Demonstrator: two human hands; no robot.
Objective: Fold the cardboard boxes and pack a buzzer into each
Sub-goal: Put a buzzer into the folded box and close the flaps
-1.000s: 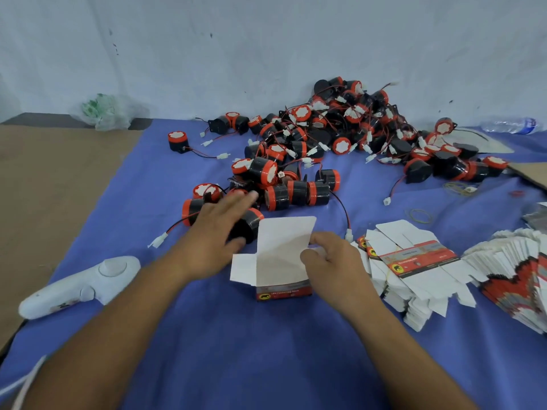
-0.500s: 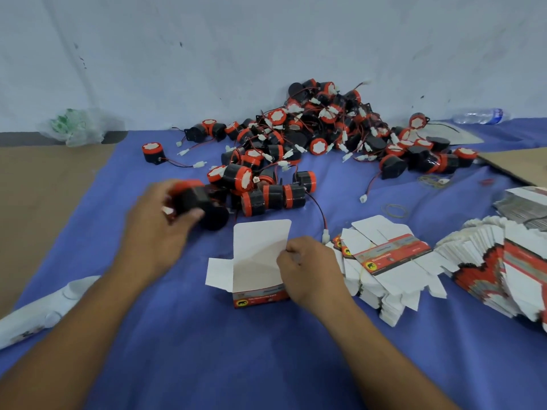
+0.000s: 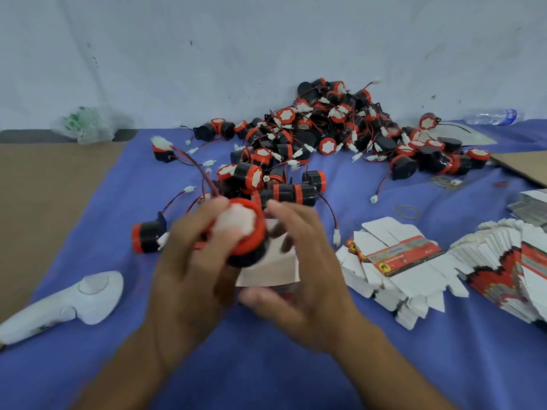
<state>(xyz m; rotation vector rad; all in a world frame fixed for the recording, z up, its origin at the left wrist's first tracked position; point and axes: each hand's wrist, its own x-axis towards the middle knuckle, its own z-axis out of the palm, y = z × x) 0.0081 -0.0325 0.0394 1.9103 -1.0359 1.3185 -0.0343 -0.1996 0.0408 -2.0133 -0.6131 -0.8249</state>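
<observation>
– Blue cloth (image 3: 266,365) over the whole table, pale wall behind. Why is the pile of buzzers (image 3: 340,134) heaped at the far side?

– Reach, I'd guess. It spills toward the person, so a hand can pull one free without stretching. The flat boxes (image 3: 399,261) lie fanned on the right, near the right hand (image 3: 305,279), which I take to be the one that fetches them.

– And the left hand (image 3: 189,279)?

– Fingers curled round one buzzer (image 3: 239,229). They grip the black body, with the orange rim and white face turned up toward the camera. A red wire seems to trail back from it toward the pile, though the blur makes that hard to follow.

– Where's the box it goes in?

– The open box (image 3: 272,270) is directly behind and below the buzzer, between the two hands. The right hand holds it, thumb at the near edge and fingers arched over the far side. The motion blur hides how firm that hold is. I'd say it steadies the carton so the thin card doesn't slide or collapse as the buzzer goes in.

– So the step is loading?

– That's my reading: box folded, buzzer about to enter, flaps not yet closed.

– Anything likely to go wrong?

– The wire. It could snag on neighbouring buzzers or hang out of the box, so it probably needs tucking in first.

– What else is about?

– A white handheld device (image 3: 74,300) lies well to the left. One stray buzzer (image 3: 146,236) sits just beside the left hand. Loose rubber bands (image 3: 407,211) lie between the pile and the flat boxes.
</observation>
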